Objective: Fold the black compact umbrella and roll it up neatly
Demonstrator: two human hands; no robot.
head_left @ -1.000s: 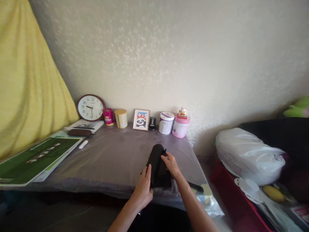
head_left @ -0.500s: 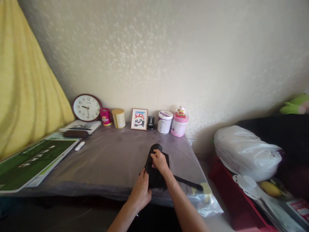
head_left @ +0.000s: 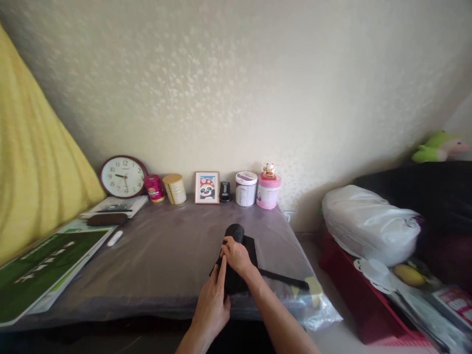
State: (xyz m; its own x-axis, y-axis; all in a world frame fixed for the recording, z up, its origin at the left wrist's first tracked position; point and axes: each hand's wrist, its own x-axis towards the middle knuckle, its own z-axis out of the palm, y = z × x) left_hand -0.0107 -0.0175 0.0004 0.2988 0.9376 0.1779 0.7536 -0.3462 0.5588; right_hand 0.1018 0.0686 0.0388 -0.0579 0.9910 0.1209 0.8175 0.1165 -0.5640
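Note:
A black fabric item (head_left: 239,282) with a rounded, roll-like far end and a flat panel lies near the front edge of the table; its exact kind is unclear. From it a black strap (head_left: 283,279) runs out to the right. Curled over the upper part of the item, my right hand (head_left: 235,255) grips the fabric. My left hand (head_left: 213,302) holds the item's left edge, its forefinger stretched up to touch the right hand's fingertips. Both hands partly cover the item.
A plastic-covered table (head_left: 165,255) carries a clock (head_left: 124,176), several canisters, a framed panda picture (head_left: 207,188) and a small black object (head_left: 225,191) along the wall. Green board (head_left: 47,275) and white device (head_left: 115,239) lie left. A red bin (head_left: 354,295) stands right.
My left hand has moved up along the item, bringing its forefinger to the right hand's fingers. My right hand stays on the fabric, shifted slightly. The view has moved a little.

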